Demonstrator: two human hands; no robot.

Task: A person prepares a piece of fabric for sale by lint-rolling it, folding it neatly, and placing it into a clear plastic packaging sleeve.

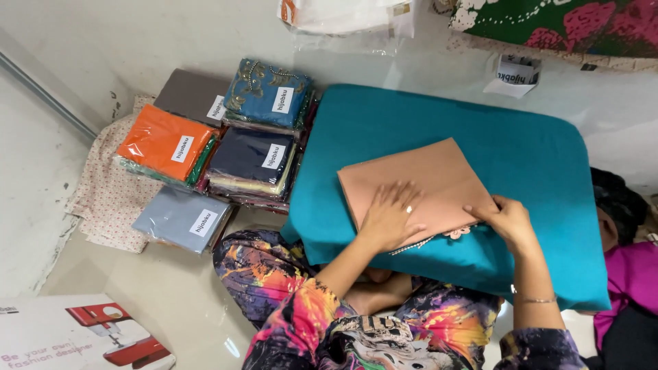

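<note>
A folded peach cloth (421, 177) with a lace trim at its near edge lies on a teal cushion (521, 157) across my lap. My left hand (391, 216) presses flat on the cloth's near left part, fingers spread, a ring on one finger. At the cloth's near right corner my right hand (508, 220) pinches the edge, with a thin bracelet on its wrist.
Stacks of bagged folded cloths sit on the floor to the left: orange (164, 142), blue embroidered (267, 92), navy (252, 156), grey (179, 219) and brown (188, 94). A sewing machine box (75, 336) lies bottom left. Another person (627, 274) is at the right edge.
</note>
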